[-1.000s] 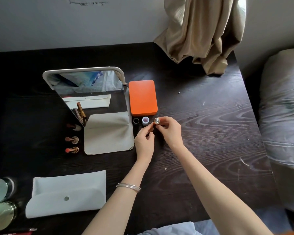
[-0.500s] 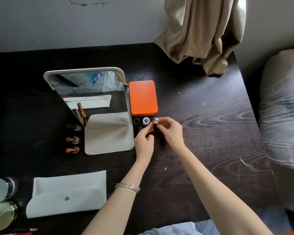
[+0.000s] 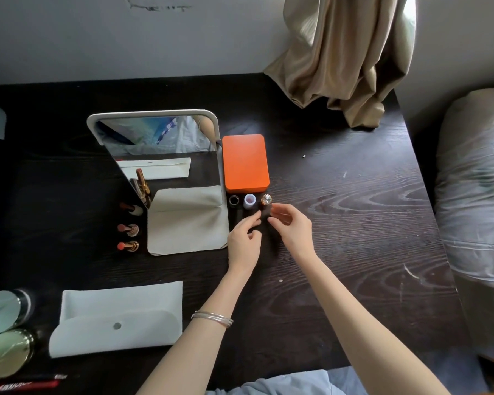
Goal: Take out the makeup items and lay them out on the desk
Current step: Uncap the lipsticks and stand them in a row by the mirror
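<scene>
A gold-topped dark tube (image 3: 266,200) stands upright on the dark desk (image 3: 354,223), last in a row with a black ring-topped tube (image 3: 234,200) and a lilac-capped one (image 3: 249,201), just in front of the orange box (image 3: 246,163). My left hand (image 3: 244,240) and right hand (image 3: 293,229) lie just below the gold-topped tube. Their fingertips flank its dark lower body, with fingers loosely curled and gripping nothing. Three lipsticks (image 3: 129,228) lie in a column left of the beige pouch (image 3: 187,220).
A tilted mirror (image 3: 154,143) stands behind the beige pouch. A white snap pouch (image 3: 117,317) lies at the front left, beside two round jars (image 3: 6,332) and a red pen (image 3: 26,384). A curtain (image 3: 340,58) hangs at the back right, and bedding (image 3: 474,181) lies right of the desk.
Both hands have let go of the gold-topped tube and drawn back a little toward me. The tube now stands on its own in the row.
</scene>
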Tool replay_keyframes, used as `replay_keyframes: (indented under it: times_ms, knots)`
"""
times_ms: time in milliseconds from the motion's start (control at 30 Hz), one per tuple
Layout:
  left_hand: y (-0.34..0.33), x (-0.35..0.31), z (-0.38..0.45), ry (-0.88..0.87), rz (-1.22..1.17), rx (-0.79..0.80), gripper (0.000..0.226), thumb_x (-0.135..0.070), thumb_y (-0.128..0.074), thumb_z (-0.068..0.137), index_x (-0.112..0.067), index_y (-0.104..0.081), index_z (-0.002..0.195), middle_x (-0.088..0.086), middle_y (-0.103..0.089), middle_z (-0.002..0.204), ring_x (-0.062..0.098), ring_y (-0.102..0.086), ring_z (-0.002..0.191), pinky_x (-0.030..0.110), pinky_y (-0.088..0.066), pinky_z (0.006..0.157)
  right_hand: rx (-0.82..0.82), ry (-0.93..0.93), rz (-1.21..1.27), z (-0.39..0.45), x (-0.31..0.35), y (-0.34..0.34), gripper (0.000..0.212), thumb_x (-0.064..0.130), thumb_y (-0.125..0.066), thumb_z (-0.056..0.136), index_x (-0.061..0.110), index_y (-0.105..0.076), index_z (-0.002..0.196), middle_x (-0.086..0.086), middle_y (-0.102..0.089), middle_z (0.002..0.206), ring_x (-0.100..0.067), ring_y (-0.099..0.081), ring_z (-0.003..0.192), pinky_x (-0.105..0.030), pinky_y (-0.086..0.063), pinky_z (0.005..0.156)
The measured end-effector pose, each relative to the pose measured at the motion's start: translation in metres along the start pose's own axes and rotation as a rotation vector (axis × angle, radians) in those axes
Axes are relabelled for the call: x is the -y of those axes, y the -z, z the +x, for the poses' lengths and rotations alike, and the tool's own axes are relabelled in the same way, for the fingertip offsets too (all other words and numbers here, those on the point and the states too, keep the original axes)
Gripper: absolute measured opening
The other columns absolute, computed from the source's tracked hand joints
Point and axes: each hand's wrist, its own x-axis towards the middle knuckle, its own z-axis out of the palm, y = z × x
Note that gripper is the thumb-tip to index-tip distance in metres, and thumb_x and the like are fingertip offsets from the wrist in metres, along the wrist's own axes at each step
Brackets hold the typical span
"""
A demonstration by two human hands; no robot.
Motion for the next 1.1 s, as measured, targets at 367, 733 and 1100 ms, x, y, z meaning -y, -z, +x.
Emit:
replay_keyframes:
  times_ms: [367,733,1100]
  knots:
    - [0.073,0.03,-0.062,0.01,-0.033,-0.091,0.045,0.012,-0.049,0.083,-0.017,-0.067,0.112,-0.01,-0.067,0.104,-0.004,-0.062,0.095,0.008,-0.046,0.081,0.151,-0.014,0.064,-0.079,0.001,-0.038,0.027,0.008,-0.069,0.082,0.014,-0.065,0.108,0.007,-0.067,0.1,0.004,-0.063,0.09,-0.004,-0.046,0.08]
    - [0.194,0.077,-0.108,0.061,-0.06,-0.246,0.038,0.007,-0.051,0.087,-0.015,-0.066,0.114,-0.008,-0.066,0.107,-0.006,-0.06,0.095,0.003,-0.044,0.082,0.344,0.068,0.01,-0.138,0.04,-0.148,0.026,0.008,-0.069,0.081,0.014,-0.066,0.105,0.007,-0.068,0.101,0.007,-0.064,0.086,-0.008,-0.049,0.078]
    - [0.337,0.134,-0.137,0.069,-0.045,-0.398,0.039,0.01,-0.052,0.083,-0.014,-0.068,0.11,-0.009,-0.068,0.102,-0.003,-0.061,0.096,0.005,-0.044,0.081,0.473,0.127,-0.006,-0.199,0.089,-0.285,0.023,0.01,-0.07,0.081,0.012,-0.066,0.104,0.0,-0.068,0.1,-0.004,-0.064,0.09,-0.01,-0.05,0.078]
